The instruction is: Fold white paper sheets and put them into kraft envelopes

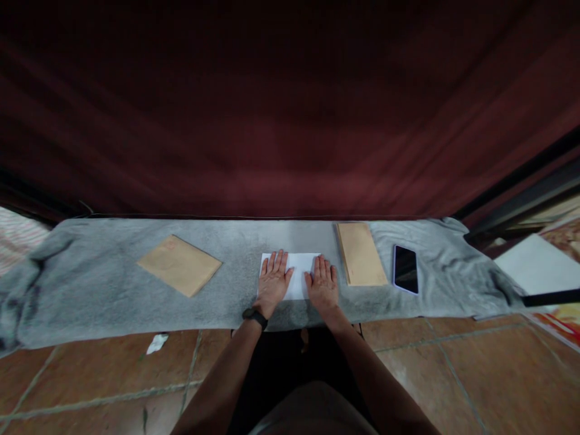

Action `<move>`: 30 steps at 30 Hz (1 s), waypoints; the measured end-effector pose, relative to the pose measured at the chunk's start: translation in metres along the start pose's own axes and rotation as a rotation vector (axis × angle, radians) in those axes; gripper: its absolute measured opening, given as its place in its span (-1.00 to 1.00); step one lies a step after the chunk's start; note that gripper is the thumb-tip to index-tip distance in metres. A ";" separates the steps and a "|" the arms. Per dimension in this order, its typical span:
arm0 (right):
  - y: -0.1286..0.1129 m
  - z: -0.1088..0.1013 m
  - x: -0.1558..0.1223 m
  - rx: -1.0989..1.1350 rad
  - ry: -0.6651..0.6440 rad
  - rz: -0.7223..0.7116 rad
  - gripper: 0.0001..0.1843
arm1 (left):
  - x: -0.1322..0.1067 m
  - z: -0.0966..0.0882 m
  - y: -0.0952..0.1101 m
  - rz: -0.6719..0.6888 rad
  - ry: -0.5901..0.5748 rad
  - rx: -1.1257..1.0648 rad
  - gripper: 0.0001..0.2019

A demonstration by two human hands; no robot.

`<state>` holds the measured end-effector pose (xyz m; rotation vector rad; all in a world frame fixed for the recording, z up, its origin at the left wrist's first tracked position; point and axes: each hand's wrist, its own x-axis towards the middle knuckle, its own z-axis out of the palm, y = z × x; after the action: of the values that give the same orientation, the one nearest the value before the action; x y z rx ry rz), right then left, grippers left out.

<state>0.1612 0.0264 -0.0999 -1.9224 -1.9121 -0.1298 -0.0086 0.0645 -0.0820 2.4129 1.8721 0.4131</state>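
Note:
A white sheet of paper lies on the grey cloth right in front of me. My left hand rests flat on its left part, fingers stretched out and palm down. On the right part lies my right hand, also flat with its fingers extended. The hands cover both side edges in part, and bare paper shows between them. Just right of my right hand is a stack of brown envelopes. Farther to the left, a brown envelope lies at an angle.
Grey cloth covers the long narrow surface. A phone with a dark screen lies right of the stack. A dark red curtain hangs behind. On the tiled floor below is a white scrap.

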 end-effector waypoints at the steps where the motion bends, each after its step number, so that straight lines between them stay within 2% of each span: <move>1: 0.000 0.000 0.000 -0.001 -0.004 0.001 -0.33 | 0.000 0.000 -0.001 -0.012 0.005 -0.001 -0.41; 6: 0.000 -0.001 0.000 0.000 -0.009 0.000 -0.33 | -0.007 -0.001 -0.010 -0.072 0.055 0.003 -0.41; 15: 0.000 -0.003 0.000 0.013 -0.015 0.008 -0.32 | -0.036 -0.007 -0.031 -0.166 0.147 0.002 -0.41; 20: 0.000 -0.002 0.000 0.023 -0.003 0.011 -0.32 | -0.049 -0.016 -0.028 -0.247 0.211 0.013 -0.41; 23: 0.000 0.000 0.000 0.024 -0.001 0.008 -0.32 | -0.061 -0.022 -0.014 -0.142 0.184 0.005 -0.42; 27: -0.001 -0.001 0.000 0.014 -0.003 0.013 -0.32 | -0.080 -0.023 0.006 0.095 0.035 -0.021 -0.44; 30: -0.002 -0.002 0.001 0.005 -0.003 0.014 -0.33 | -0.087 -0.022 0.012 0.149 -0.012 0.000 -0.45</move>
<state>0.1600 0.0262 -0.0974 -1.9333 -1.8986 -0.1186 -0.0229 -0.0248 -0.0736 2.5579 1.6939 0.4061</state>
